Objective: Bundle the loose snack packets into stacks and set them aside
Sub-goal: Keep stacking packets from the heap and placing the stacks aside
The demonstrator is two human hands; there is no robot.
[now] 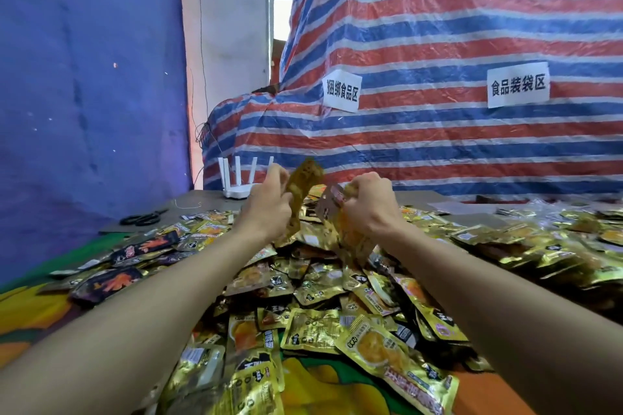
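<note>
Both hands are hovering just right of the white router [236, 180]. Left hand [269, 204] is holding one golden-brown packet [306, 184] upright, fingers curled round its lower half. Right hand [369, 204], further right of the router, is clutching a small bunch of packets [342, 232], fingers curled tight over its top edge. Loose packet pile [337, 317] is lying in front and right of the router, under both hands. Scissors [143, 217] are lying front-left of the router.

Just one cam here, head-worn wide-angle, looked forward and down along both forearms, pretty close over the bench [194, 200], striped tarp [438, 145] well beyond the fingers [279, 176].
</note>
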